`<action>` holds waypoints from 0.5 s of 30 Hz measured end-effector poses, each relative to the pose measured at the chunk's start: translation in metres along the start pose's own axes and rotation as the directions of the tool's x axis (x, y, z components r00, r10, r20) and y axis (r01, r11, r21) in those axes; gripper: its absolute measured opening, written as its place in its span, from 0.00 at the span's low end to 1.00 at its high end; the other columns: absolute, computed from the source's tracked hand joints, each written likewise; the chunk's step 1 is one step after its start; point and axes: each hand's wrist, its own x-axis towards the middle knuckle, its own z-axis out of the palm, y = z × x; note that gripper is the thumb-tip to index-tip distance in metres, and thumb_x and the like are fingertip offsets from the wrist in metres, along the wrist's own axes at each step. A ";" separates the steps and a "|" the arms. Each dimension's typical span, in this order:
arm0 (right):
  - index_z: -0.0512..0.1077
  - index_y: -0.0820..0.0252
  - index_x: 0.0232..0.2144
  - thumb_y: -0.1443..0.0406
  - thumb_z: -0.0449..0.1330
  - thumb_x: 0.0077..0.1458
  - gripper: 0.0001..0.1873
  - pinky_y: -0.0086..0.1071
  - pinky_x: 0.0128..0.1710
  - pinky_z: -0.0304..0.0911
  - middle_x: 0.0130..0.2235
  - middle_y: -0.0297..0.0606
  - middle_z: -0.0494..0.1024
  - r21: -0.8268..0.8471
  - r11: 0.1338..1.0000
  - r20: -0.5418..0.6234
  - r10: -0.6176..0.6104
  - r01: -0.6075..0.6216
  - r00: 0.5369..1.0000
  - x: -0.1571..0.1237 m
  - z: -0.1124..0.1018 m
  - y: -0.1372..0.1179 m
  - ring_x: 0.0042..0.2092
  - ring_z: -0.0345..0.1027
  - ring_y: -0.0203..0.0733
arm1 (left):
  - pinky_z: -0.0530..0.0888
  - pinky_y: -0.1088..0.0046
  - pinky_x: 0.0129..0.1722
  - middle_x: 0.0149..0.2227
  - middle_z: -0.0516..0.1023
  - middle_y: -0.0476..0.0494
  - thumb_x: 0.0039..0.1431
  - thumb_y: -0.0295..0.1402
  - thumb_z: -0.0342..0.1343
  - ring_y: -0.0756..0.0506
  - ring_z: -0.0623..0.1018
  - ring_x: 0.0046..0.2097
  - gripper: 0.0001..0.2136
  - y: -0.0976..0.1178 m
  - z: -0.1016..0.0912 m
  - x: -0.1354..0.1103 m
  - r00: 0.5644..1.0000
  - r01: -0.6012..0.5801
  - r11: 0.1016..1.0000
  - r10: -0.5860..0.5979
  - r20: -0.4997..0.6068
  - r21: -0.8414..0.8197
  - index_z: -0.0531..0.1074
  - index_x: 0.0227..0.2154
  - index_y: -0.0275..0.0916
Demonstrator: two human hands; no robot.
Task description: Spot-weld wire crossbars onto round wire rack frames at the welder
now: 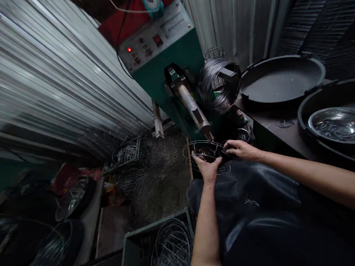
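Observation:
Below the electrode arm (194,108) of a green machine, I see a round wire frame (202,142) made of thin metal rings. My left hand (208,169) grips the near left side of this frame, thumb spread from the fingers. At the frame's right edge, my right hand (238,149) is closed in a pinch; whatever sits between its fingertips is too small to make out. The electrode's lower tip (209,136) comes down close to the far rim of the frame, and contact cannot be told. Several short bent wires (251,202) lie on the dark apron (267,220) over my lap.
The green machine (170,54) stands ahead with a lit red lamp. A wire coil (218,83) hangs beside it. Right: a black pan (282,79) and a steel bowl (345,119) holding wire pieces. Left: a green crate (129,254) with wire rings, and wire frames on the floor.

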 end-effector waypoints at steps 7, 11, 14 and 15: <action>0.66 0.60 0.28 0.64 0.55 0.44 0.06 0.29 0.31 0.61 0.24 0.29 0.69 0.144 0.985 0.048 0.089 -0.095 0.995 -0.002 0.002 -0.002 0.27 0.62 0.34 | 0.66 0.67 0.48 0.40 0.67 0.44 0.24 0.27 0.70 0.41 0.70 0.46 0.49 -0.004 0.002 0.001 0.997 -0.076 0.995 0.074 0.028 0.068 0.53 0.55 0.40; 0.66 0.60 0.29 0.63 0.55 0.44 0.08 0.30 0.32 0.60 0.25 0.30 0.69 0.133 0.989 0.021 0.063 -0.066 0.998 -0.003 0.004 0.003 0.28 0.61 0.34 | 0.65 0.65 0.50 0.45 0.68 0.40 0.26 0.26 0.69 0.40 0.70 0.49 0.49 -0.002 0.002 0.003 0.994 -0.086 0.994 0.080 0.077 0.071 0.51 0.56 0.41; 0.66 0.60 0.30 0.62 0.54 0.45 0.09 0.31 0.33 0.59 0.25 0.30 0.68 0.085 0.996 -0.015 -0.002 0.003 1.000 -0.003 0.004 0.006 0.29 0.61 0.35 | 0.65 0.64 0.50 0.47 0.67 0.38 0.27 0.26 0.69 0.40 0.70 0.50 0.49 -0.003 0.001 0.005 0.990 -0.098 0.991 0.089 0.107 0.089 0.50 0.56 0.40; 0.66 0.60 0.30 0.62 0.54 0.45 0.09 0.31 0.33 0.59 0.26 0.30 0.68 0.066 0.998 -0.014 -0.015 0.016 1.000 -0.003 0.004 0.007 0.29 0.61 0.35 | 0.65 0.64 0.50 0.47 0.67 0.37 0.27 0.26 0.69 0.40 0.70 0.50 0.49 -0.003 0.000 0.005 0.989 -0.109 0.990 0.098 0.113 0.092 0.50 0.56 0.39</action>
